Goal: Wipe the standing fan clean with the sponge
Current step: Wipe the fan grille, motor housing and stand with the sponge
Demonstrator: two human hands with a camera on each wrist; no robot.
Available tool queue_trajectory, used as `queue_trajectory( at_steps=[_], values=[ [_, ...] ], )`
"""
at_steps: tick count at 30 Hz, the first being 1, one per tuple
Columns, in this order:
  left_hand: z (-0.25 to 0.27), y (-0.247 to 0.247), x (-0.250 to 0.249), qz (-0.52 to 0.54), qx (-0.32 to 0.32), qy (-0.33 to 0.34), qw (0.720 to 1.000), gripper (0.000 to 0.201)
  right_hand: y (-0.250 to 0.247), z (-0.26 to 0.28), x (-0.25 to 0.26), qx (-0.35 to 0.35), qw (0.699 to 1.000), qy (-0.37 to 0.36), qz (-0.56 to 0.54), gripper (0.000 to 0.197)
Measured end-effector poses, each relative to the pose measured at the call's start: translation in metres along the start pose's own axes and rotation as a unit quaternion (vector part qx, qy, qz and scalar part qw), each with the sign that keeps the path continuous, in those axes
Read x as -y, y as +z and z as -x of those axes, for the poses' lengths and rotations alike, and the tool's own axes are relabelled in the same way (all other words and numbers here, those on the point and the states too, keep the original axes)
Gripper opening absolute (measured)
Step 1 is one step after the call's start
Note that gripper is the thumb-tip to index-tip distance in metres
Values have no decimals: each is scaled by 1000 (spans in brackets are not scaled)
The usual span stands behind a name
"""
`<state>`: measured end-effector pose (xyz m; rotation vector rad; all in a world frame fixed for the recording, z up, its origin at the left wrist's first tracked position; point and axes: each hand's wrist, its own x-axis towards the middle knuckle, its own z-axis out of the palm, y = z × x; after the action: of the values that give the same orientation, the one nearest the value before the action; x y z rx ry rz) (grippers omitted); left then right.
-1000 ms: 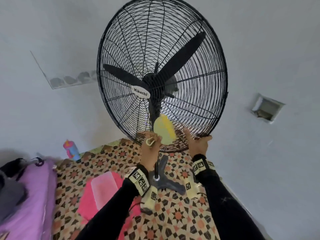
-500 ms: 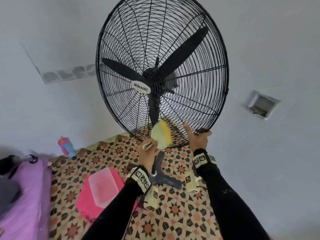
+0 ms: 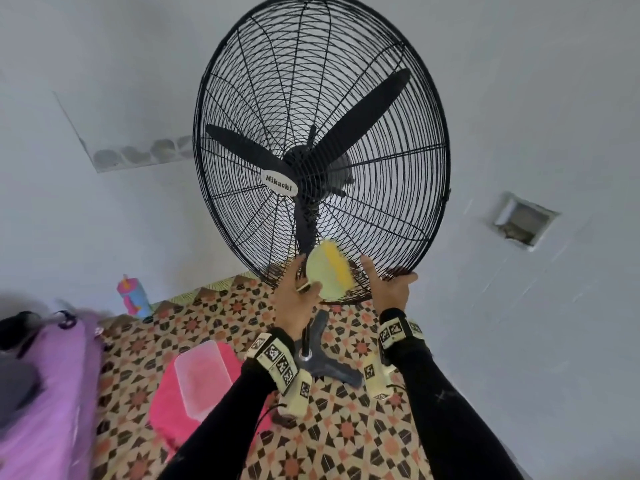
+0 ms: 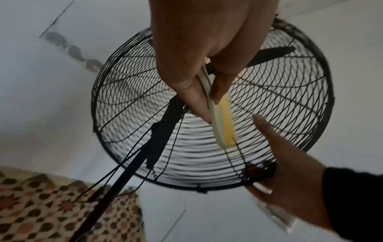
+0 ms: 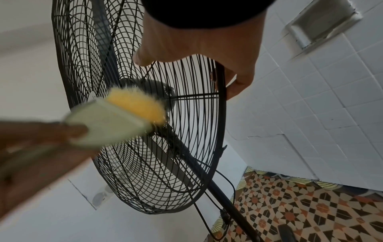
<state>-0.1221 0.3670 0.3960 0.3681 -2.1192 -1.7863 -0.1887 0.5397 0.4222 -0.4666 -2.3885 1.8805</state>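
A black standing fan [image 3: 322, 150] with a round wire cage and a "Mikachi" badge fills the head view. My left hand [image 3: 298, 299] pinches the pale green handle of a sponge brush [image 3: 329, 271] with yellow bristles, which lies against the cage's lower front, as the left wrist view shows at the brush [image 4: 222, 121]. My right hand [image 3: 388, 289] grips the cage's bottom rim; in the right wrist view the fingers [image 5: 238, 85] curl round the rim and the thumb lies on the front wires. The brush [image 5: 124, 114] is blurred there.
The fan's pole and three-legged base [image 3: 325, 362] stand on a patterned mat [image 3: 346, 427]. A pink tub with a clear lid [image 3: 197, 382] sits left of the base. A purple bag [image 3: 41, 393] and a small bottle [image 3: 133, 296] lie further left. A tiled wall [image 3: 536, 306] is close on the right.
The brush and my left hand have slid down the cage's lower front towards the rim. My right hand has kept its grip on the rim.
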Motion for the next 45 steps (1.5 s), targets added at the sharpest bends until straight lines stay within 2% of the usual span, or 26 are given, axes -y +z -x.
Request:
queue_trajectory(
  at_steps=[3, 5, 7, 10, 14, 17, 20, 22, 26, 29, 31, 33, 37, 39, 42, 44, 45],
  values=[
    [-11, -12, 27, -125, -38, -41, 991, 57, -2, -1, 3, 5, 1000, 4, -5, 136],
    [-20, -26, 37, -149, -50, -78, 984, 59, -2, -2, 2, 1, 1000, 6, -9, 138],
    [-19, -29, 29, -116, -22, -48, 992, 62, -1, -1, 0, -8, 1000, 4, -11, 140],
    [-6, -17, 8, -97, 62, 32, 993, 63, 4, 2, -2, -13, 1000, -6, -22, 139],
    [-10, -8, 9, -119, 22, -10, 993, 69, -1, -3, 3, 5, 1000, 5, -9, 146],
    [-13, -22, 19, -171, 5, -26, 985, 62, -4, -3, 4, 7, 1000, 5, -9, 148],
    [-5, -22, 16, -110, 27, 0, 994, 50, 2, 2, -1, 4, 1000, -1, -15, 142],
    [1, -10, 12, -109, 47, 17, 993, 42, 5, 4, -2, -6, 1000, -7, -23, 140],
    [-5, -5, 30, -181, 7, -73, 981, 38, -1, 1, 2, -5, 1000, -6, -21, 133],
    [-7, -23, 46, -191, -26, -114, 975, 37, -20, -15, -1, 36, 999, -24, -6, 126],
    [-1, -26, 45, -172, 0, -61, 983, 33, -33, -27, 2, 61, 997, -39, 3, 122],
    [8, -16, 42, -159, 53, 2, 986, 30, -42, -32, 14, 51, 997, -58, -24, 113],
    [17, 16, 36, -160, 72, 33, 984, 17, -42, -38, 27, 41, 997, -48, -47, 119],
    [18, 22, 39, -165, 63, 13, 984, 12, -42, -34, 26, 47, 997, -61, -32, 114],
    [11, 6, 63, -198, 28, -59, 978, 39, -40, -27, 23, 53, 996, -64, -33, 102],
    [8, -15, 66, -226, -10, -130, 965, 33, -36, -23, 21, 48, 997, -62, -28, 103],
    [7, -22, 66, -238, -23, -141, 961, 32, -34, -20, 20, 43, 997, -59, -21, 106]
  ],
)
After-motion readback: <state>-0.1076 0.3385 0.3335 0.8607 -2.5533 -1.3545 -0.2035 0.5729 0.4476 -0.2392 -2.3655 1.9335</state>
